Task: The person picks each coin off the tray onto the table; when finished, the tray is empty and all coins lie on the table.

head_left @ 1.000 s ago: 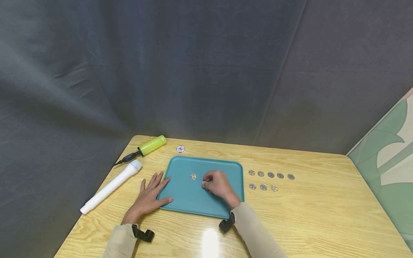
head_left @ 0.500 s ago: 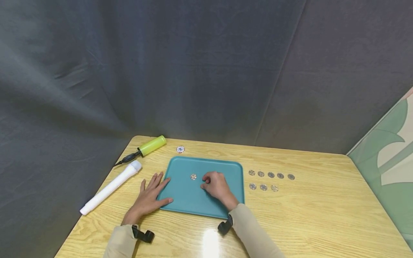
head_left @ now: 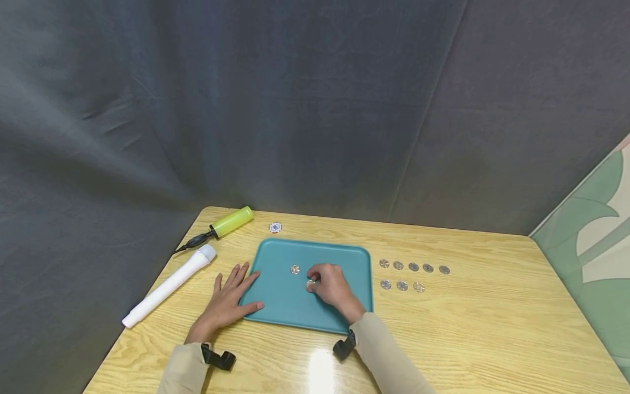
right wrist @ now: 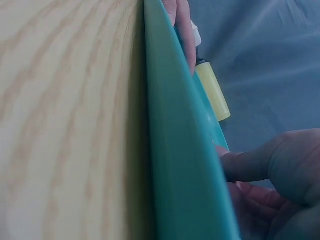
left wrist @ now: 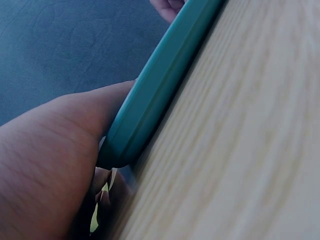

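A silver coin (head_left: 295,269) lies on the teal tray (head_left: 280,306), left of its middle. A second coin (head_left: 310,285) shows at the fingertips of my right hand (head_left: 332,284), its thumb and forefinger curled at the coin's right edge, low over the tray. In the right wrist view the tray wall hides most of those fingertips (right wrist: 237,162). My left hand (head_left: 228,301) rests with spread fingers at the tray's left edge, thumb over the near left corner.
Right of the tray, several coins (head_left: 413,267) form two rows on the wooden table (head_left: 492,317). A poker chip (head_left: 275,227) lies behind the tray. At the left are a yellow-green hand pump (head_left: 233,221) and a white stick-like tube (head_left: 169,284). A dark curtain (head_left: 315,109) hangs behind.
My right hand has shifted slightly left. The coin at its fingertips, almost hidden half a second ago, now shows its face a little lower on the tray. The left hand has stayed put.
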Action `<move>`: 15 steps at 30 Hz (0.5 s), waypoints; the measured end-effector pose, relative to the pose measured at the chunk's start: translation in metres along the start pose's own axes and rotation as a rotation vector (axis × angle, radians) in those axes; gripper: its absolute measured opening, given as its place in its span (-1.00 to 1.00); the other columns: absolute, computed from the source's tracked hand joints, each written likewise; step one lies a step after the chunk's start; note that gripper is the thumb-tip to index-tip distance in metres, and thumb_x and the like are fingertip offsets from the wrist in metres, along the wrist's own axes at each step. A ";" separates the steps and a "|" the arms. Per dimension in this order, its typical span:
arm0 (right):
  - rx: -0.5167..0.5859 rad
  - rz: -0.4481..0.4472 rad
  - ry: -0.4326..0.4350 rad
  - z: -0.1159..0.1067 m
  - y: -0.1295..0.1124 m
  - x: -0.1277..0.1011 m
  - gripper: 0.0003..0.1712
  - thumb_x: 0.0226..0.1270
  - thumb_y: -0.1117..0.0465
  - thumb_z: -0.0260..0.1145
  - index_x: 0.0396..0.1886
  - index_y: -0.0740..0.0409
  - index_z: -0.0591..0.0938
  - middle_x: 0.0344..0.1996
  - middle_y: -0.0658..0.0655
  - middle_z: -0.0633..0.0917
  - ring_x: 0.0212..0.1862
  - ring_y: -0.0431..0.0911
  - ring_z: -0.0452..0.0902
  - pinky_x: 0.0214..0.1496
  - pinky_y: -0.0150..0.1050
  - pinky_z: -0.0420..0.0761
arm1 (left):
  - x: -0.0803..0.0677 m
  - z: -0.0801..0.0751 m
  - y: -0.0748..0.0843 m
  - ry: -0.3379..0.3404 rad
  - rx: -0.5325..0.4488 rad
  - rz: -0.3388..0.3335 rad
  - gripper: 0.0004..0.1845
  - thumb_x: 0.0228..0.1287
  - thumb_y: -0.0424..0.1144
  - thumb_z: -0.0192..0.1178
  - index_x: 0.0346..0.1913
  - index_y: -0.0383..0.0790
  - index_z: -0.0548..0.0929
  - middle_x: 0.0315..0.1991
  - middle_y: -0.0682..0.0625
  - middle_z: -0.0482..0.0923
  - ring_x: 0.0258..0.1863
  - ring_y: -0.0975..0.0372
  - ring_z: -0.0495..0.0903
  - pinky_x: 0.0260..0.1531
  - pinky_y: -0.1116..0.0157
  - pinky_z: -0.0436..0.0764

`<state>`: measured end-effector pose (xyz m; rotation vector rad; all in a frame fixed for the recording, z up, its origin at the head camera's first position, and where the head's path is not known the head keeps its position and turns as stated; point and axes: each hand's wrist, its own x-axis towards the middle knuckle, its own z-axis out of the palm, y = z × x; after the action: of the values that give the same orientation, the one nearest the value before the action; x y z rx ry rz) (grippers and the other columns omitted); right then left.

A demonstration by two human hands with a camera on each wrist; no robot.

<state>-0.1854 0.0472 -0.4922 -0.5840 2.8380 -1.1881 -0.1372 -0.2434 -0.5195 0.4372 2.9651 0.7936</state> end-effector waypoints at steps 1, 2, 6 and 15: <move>-0.007 0.001 -0.004 0.000 0.000 0.000 -0.82 0.06 0.37 0.54 -0.28 0.22 0.79 -0.41 0.09 0.78 -0.29 -0.15 0.68 -0.24 -0.27 0.66 | 0.000 0.000 0.000 0.001 0.001 0.000 -0.13 0.27 0.19 0.26 0.56 -0.06 0.25 0.63 -0.24 -0.06 0.61 -0.23 -0.11 0.40 -0.43 -0.27; -0.010 0.005 -0.008 0.001 0.000 0.000 -0.83 0.07 0.37 0.54 -0.29 0.21 0.79 -0.41 0.08 0.78 -0.30 -0.15 0.67 -0.24 -0.27 0.66 | 0.000 0.000 0.000 0.001 0.001 0.000 -0.12 0.26 0.18 0.27 0.56 -0.06 0.25 0.63 -0.24 -0.06 0.61 -0.23 -0.10 0.40 -0.42 -0.27; -0.021 0.009 -0.022 0.001 0.000 0.001 -0.86 0.09 0.39 0.50 -0.32 0.17 0.78 -0.42 0.06 0.77 -0.32 -0.18 0.63 -0.26 -0.29 0.63 | 0.001 0.000 0.000 0.007 0.008 0.003 -0.12 0.24 0.18 0.28 0.55 -0.07 0.26 0.62 -0.25 -0.04 0.61 -0.24 -0.08 0.40 -0.42 -0.25; -0.011 -0.001 -0.051 -0.001 0.000 -0.001 -0.84 0.07 0.40 0.52 -0.33 0.14 0.77 -0.46 0.03 0.71 -0.37 -0.22 0.53 -0.30 -0.34 0.56 | 0.001 0.001 0.000 0.001 0.004 0.002 -0.11 0.25 0.19 0.26 0.56 -0.07 0.24 0.63 -0.25 -0.06 0.61 -0.24 -0.09 0.40 -0.42 -0.26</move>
<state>-0.1851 0.0480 -0.4916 -0.6067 2.8036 -1.1417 -0.1379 -0.2430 -0.5200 0.4399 2.9684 0.7889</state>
